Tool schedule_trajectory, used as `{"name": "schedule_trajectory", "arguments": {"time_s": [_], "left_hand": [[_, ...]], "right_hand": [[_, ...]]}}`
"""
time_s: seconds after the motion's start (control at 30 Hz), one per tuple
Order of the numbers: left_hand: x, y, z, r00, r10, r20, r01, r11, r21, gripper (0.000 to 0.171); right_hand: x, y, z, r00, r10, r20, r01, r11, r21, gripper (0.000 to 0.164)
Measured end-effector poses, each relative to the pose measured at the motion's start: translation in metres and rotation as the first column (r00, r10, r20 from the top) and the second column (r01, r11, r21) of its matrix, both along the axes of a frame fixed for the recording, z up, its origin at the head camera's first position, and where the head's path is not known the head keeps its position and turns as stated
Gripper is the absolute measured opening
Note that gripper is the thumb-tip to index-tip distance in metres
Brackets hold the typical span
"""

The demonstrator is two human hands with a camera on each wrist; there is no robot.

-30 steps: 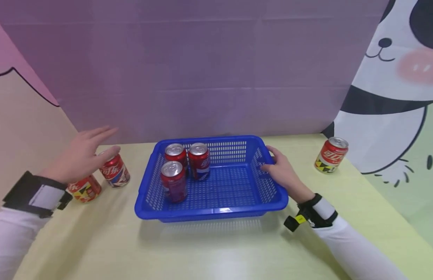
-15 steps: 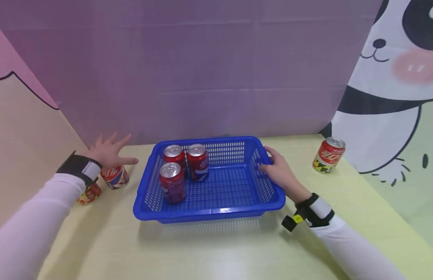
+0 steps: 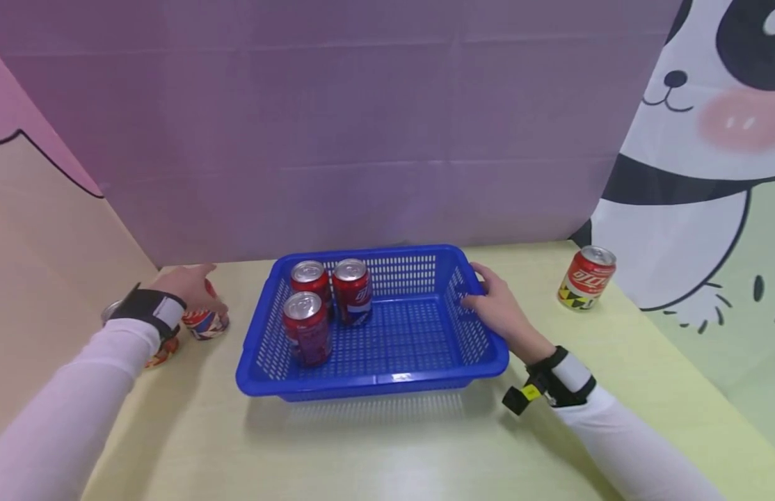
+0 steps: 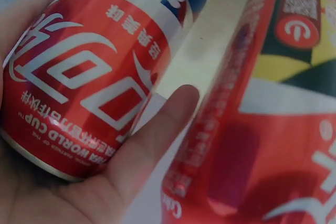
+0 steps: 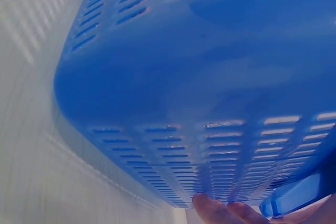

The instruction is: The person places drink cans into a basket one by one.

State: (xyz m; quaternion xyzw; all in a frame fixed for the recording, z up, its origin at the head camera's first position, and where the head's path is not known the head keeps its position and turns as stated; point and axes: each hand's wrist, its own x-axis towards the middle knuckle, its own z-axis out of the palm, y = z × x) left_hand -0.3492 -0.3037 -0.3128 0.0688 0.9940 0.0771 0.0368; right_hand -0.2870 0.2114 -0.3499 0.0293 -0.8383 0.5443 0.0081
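Observation:
My left hand (image 3: 182,287) reaches round a red cola can (image 3: 206,324) on the table, left of the blue basket. In the left wrist view, the thumb and fingers lie along opposite sides of this can (image 4: 79,77), its end near the palm. Close beside it is another cola can (image 4: 241,129) with a yellow and black pattern, mostly hidden behind the wrist in the head view. With my right hand (image 3: 503,309) I grip the right rim of the plastic basket (image 3: 375,381); fingertips (image 5: 207,208) show against its slotted wall in the right wrist view.
Three red cans, one of them the front can (image 3: 307,334), stand upright in the basket's left part. A further cola can (image 3: 586,278) stands at the table's right. A purple backdrop (image 3: 362,139) rises behind the pale table (image 3: 337,452).
My left hand has moved from above the left cans, spread its fingers, then lowered round the can nearer the basket. My right hand stays on the basket rim. The view has shifted slightly.

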Motion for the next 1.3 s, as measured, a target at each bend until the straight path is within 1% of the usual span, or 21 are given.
{"name": "schedule_trajectory", "arguments": {"time_s": [0.07, 0.17, 0.23, 0.47, 0.57, 0.77, 0.87, 0.93, 1.07, 1.13, 1.2, 1.3], "left_hand": [[-0.001, -0.003, -0.002, 1.0, 0.009, -0.002, -0.009, 1.0, 0.006, 0.085], [-0.002, -0.007, -0.002, 1.0, 0.005, 0.007, -0.005, 1.0, 0.017, 0.07], [-0.002, -0.008, -0.001, 1.0, 0.002, 0.019, -0.002, 1.0, 0.03, 0.065], [-0.001, -0.006, -0.002, 1.0, -0.008, -0.015, 0.009, 0.999, 0.044, 0.059], [0.0, -0.006, -0.001, 1.0, -0.004, -0.026, 0.005, 0.999, 0.045, 0.059], [0.002, -0.008, -0.002, 0.999, 0.003, -0.043, -0.001, 0.999, 0.04, 0.062], [0.003, -0.009, -0.004, 0.997, -0.006, -0.073, 0.009, 0.999, 0.039, 0.063], [0.004, -0.008, -0.006, 0.995, -0.027, -0.098, 0.031, 0.999, 0.041, 0.062], [0.009, 0.0, -0.008, 0.984, -0.089, -0.152, 0.097, 0.994, 0.05, 0.059], [0.014, 0.005, -0.007, 0.977, -0.114, -0.178, 0.126, 0.99, 0.057, 0.058], [0.019, 0.01, -0.003, 0.97, -0.126, -0.208, 0.145, 0.986, 0.079, 0.057], [0.026, 0.014, 0.012, 0.959, -0.109, -0.261, 0.145, 0.982, 0.123, 0.058]], "right_hand": [[0.0, -0.001, 0.0, 1.0, 0.003, -0.006, -0.003, 1.0, 0.0, 0.073], [-0.002, -0.003, 0.0, 1.0, 0.008, -0.009, -0.008, 1.0, -0.001, 0.073], [-0.002, -0.003, 0.0, 1.0, 0.007, -0.003, -0.007, 1.0, 0.007, 0.073], [-0.004, -0.003, 0.0, 1.0, 0.005, 0.019, -0.005, 1.0, 0.006, 0.073], [-0.004, -0.004, 0.001, 1.0, 0.008, 0.019, -0.008, 1.0, -0.003, 0.073], [-0.004, -0.006, 0.003, 1.0, 0.006, 0.02, -0.006, 1.0, 0.018, 0.071], [-0.003, -0.006, 0.003, 1.0, 0.006, 0.021, -0.006, 1.0, 0.017, 0.071], [-0.003, -0.005, 0.002, 1.0, 0.006, 0.019, -0.006, 1.0, 0.011, 0.072], [-0.001, -0.002, 0.0, 1.0, 0.001, 0.027, -0.001, 1.0, 0.009, 0.072], [0.0, -0.001, -0.001, 0.999, -0.002, 0.034, 0.002, 1.0, 0.014, 0.071], [0.0, 0.0, -0.001, 0.999, -0.002, 0.039, 0.002, 1.0, 0.015, 0.071], [0.0, 0.001, -0.002, 0.999, -0.004, 0.035, 0.004, 1.0, 0.008, 0.072]]}}
